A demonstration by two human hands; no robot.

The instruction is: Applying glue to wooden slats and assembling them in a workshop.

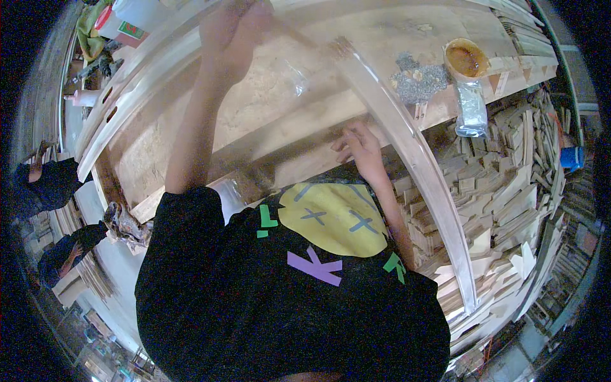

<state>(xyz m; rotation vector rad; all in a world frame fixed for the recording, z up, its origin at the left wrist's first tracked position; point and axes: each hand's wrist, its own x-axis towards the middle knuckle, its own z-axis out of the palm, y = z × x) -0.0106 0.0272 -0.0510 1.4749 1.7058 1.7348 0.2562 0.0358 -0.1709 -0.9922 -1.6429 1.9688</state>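
Note:
My left hand (238, 28) is raised at the top over the wooden workbench (305, 90). It is blurred, and a thin, blurred brush-like tool seems to run from it towards the end of a long wooden board (410, 138). That board slants from the bench down past my right side and looks shiny along its edges. Near the bench's front edge, my right hand (360, 145) hangs with its fingers spread and slightly bent, holding nothing. A cup of amber-brown liquid (465, 59) stands at the right of the bench, beside a speckled grey patch (420, 79).
A clear plastic packet (471, 107) lies below the cup. Stacked wood offcuts (482, 176) fill the right side. Long curved wooden strips (138, 81) run along the left. White tubs (126, 24) stand at the upper left. Other people (47, 186) are at the far left.

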